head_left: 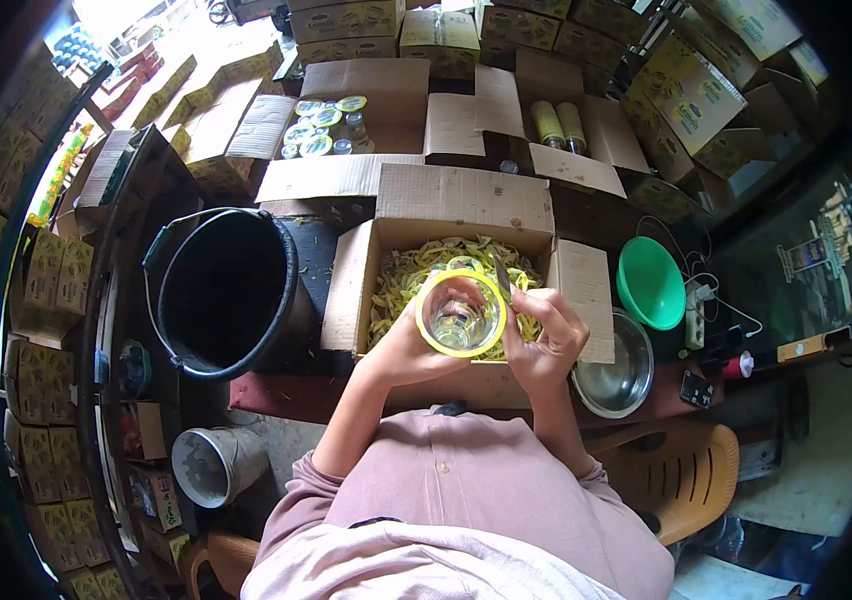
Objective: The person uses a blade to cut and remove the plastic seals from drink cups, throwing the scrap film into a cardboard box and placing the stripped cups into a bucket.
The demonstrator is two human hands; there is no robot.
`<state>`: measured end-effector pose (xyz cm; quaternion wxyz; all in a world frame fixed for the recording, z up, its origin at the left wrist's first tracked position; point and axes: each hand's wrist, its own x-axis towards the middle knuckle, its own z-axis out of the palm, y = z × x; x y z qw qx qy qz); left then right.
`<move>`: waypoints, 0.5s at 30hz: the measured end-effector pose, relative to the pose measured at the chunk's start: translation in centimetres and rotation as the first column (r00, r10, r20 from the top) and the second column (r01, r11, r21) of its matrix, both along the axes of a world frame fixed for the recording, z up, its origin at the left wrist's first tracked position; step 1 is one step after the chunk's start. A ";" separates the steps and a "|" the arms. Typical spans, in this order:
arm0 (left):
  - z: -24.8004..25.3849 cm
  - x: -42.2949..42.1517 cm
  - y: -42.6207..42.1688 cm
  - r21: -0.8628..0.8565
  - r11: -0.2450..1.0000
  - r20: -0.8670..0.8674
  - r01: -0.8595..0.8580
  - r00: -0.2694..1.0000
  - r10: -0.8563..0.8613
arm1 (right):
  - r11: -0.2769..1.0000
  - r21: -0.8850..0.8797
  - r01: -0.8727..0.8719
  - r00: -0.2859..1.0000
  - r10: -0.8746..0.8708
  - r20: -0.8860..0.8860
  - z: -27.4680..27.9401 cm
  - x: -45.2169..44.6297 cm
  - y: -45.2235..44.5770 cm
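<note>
My left hand is wrapped around a clear jar with a yellow rim, its round mouth tilted up towards me. Close against the jar's right side, my right hand is closed on a knife with a dark, narrow blade pointing away from me. The blade's tip is beside the yellow rim; whether it touches I cannot tell. Both hands are above an open cardboard box holding a heap of yellow-green strips.
A large black bucket stands left of the box. A green bowl and a metal bowl are at its right. Behind are one carton with lidded jars and another with two yellow-wrapped cylinders. A phone lies at the right edge.
</note>
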<state>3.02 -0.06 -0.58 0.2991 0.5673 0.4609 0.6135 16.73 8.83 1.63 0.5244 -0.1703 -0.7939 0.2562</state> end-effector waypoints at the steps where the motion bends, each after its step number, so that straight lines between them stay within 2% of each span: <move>1: -0.3 -0.1 0.0 -0.012 1.000 0.026 0.005 1.000 -0.004 | 1.000 0.002 -0.002 1.000 0.002 0.001 0.0 -0.1 0.1; 7: -2.1 0.0 0.4 -0.046 0.996 0.147 0.079 0.987 -0.072 | 1.000 0.002 0.020 1.000 -0.020 -0.007 -0.3 -0.5 0.5; 11: -2.3 0.7 1.0 0.090 0.994 0.199 -0.056 0.979 0.037 | 0.998 0.008 0.065 0.998 -0.065 -0.026 -0.2 -0.7 0.4; 12: -2.4 0.3 1.0 0.089 0.995 0.125 -0.046 0.992 0.035 | 0.997 0.018 0.076 0.997 -0.076 -0.024 -0.2 -0.8 0.4; 15: -2.1 0.6 1.1 0.072 0.996 0.320 -0.046 0.947 0.021 | 0.994 0.029 0.108 0.994 -0.108 -0.013 -0.4 -1.1 0.2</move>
